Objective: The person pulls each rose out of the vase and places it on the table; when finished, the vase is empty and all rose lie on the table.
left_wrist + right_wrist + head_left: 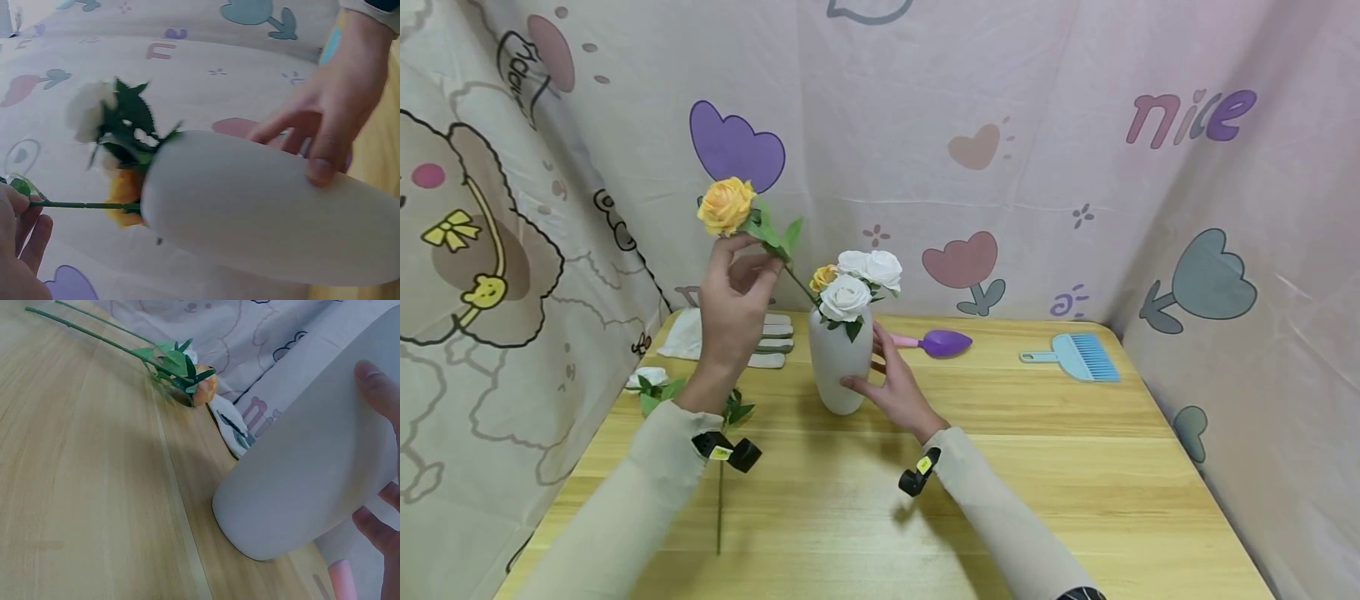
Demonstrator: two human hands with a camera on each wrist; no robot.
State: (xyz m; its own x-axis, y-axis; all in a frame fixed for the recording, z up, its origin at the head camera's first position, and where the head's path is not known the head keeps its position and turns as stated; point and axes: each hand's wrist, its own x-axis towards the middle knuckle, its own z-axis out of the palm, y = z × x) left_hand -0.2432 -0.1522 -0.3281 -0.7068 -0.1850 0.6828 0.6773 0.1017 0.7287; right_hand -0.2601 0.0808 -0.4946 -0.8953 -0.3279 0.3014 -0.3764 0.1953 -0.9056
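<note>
My left hand [735,304] pinches the green stem of a yellow rose [727,206] just below its leaves. The lower end of that stem [87,205] runs into the mouth of a white vase [841,367]. Several white roses [846,297] and another yellow rose [823,277] stand in the vase. On the vase's right side, my right hand [897,379] grips it, thumb toward the front and fingers around the back. The vase's base [259,540] rests on the wooden table.
A white rose [647,378] and an orange-yellow rose [205,385] lie at the table's left, the latter's bloom hidden in the head view. Gloves [769,342] lie behind my left wrist. A purple trowel [946,343] and blue brush [1086,358] lie at the back. Curtains [880,167] surround the table.
</note>
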